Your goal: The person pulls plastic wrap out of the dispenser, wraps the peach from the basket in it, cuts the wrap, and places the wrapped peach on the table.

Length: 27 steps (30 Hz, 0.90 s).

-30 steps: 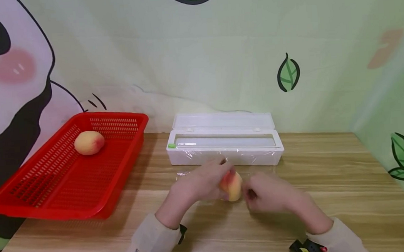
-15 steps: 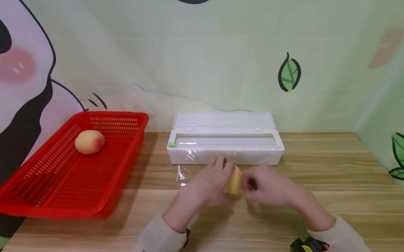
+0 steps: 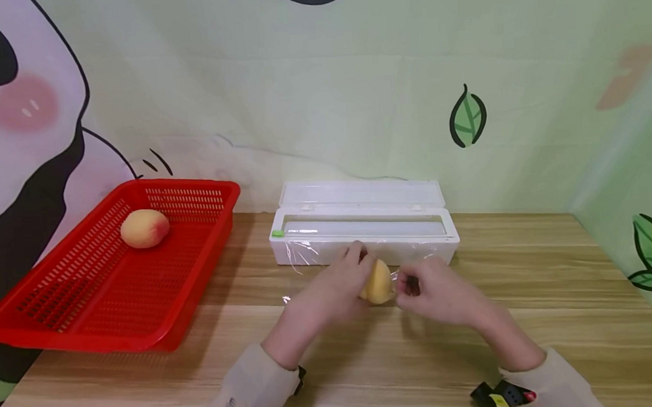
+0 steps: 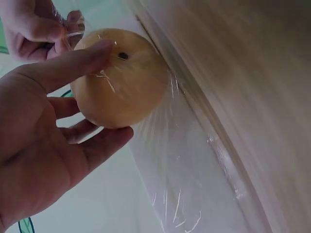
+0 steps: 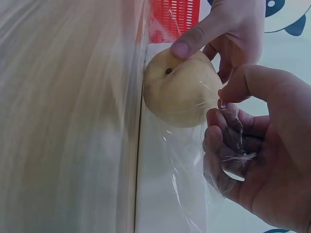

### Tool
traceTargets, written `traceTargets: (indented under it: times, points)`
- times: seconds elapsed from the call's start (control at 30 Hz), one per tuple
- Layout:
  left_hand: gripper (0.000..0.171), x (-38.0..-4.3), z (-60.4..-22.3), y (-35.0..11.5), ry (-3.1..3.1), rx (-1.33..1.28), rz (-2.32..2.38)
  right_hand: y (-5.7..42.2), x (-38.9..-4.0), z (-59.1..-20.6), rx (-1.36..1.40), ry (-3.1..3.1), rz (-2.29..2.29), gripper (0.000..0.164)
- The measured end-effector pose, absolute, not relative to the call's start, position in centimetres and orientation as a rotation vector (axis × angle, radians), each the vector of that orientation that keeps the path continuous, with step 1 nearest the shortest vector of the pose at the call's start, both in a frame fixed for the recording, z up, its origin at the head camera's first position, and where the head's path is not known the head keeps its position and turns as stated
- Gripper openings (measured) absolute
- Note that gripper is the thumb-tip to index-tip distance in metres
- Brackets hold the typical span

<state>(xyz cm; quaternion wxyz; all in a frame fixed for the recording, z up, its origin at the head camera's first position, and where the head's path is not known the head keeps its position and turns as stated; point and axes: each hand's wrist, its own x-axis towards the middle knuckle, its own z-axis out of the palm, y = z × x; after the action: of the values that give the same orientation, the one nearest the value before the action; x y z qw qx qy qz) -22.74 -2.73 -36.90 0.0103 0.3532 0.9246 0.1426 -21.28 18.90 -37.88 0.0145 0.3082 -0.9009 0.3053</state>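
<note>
A yellow peach (image 3: pixel 379 282) stands just in front of the white cling film box, on the wooden table's middle. My left hand (image 3: pixel 339 287) grips it, thumb on the near side and fingers round the far side; the left wrist view shows the dark stem spot beside the thumb tip. Clear cling film (image 5: pixel 177 170) runs along the peach and the box front. At the peach's right side, my right hand (image 3: pixel 438 293) pinches a gathered edge of that film between thumb and curled fingers, as the right wrist view shows.
The white cling film box (image 3: pixel 362 251) has its lid raised, with a green slider at its left end. To the left a red basket (image 3: pixel 113 303) holds a second peach (image 3: pixel 144 229). A printed cloth backdrop (image 3: pixel 325 104) hangs behind the table.
The peach has turned in my left hand, its red patch going out of sight, and moved slightly toward the box. My right hand has shifted a little up with it.
</note>
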Motion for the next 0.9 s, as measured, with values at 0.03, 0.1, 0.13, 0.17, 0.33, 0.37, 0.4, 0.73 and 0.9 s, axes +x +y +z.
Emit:
traceTargets:
  times: [0.03,0.1,0.13,0.17,0.33,0.37,0.4,0.73,0.9]
  points:
    - [0.076,-22.9,-36.9,-2.9,2.879,1.116,0.48,19.0,-21.3,-37.8,0.96,-2.798,0.955,0.016]
    - [0.072,-23.2,-36.8,-3.1,2.878,1.153,0.542,19.1,-21.2,-37.6,0.959,-2.785,0.961,0.016]
    - [0.069,-23.3,-36.8,-3.1,2.881,1.172,0.563,19.2,-21.2,-37.6,0.961,-2.781,0.959,0.017]
    - [0.068,-23.4,-36.8,-3.2,2.884,1.189,0.584,19.2,-21.3,-37.5,0.961,-2.779,0.957,0.017]
    - [0.056,-23.8,-36.8,-3.4,2.903,1.219,0.61,19.4,-21.4,-37.3,0.972,-2.778,0.947,0.018]
    - [0.056,-23.9,-36.8,-3.4,2.904,1.208,0.616,19.4,-21.4,-37.3,0.974,-2.778,0.947,0.017]
    - [0.057,-23.9,-36.9,-3.4,2.906,1.193,0.628,19.4,-21.4,-37.3,0.974,-2.779,0.949,0.017]
    - [0.056,-24.3,-36.5,-3.3,2.919,1.113,0.725,19.3,-21.3,-37.1,0.939,-2.73,0.896,0.015]
    - [0.043,-24.4,-36.1,-3.3,2.918,1.108,0.785,19.2,-20.8,-36.6,0.912,-2.582,0.864,0.02]
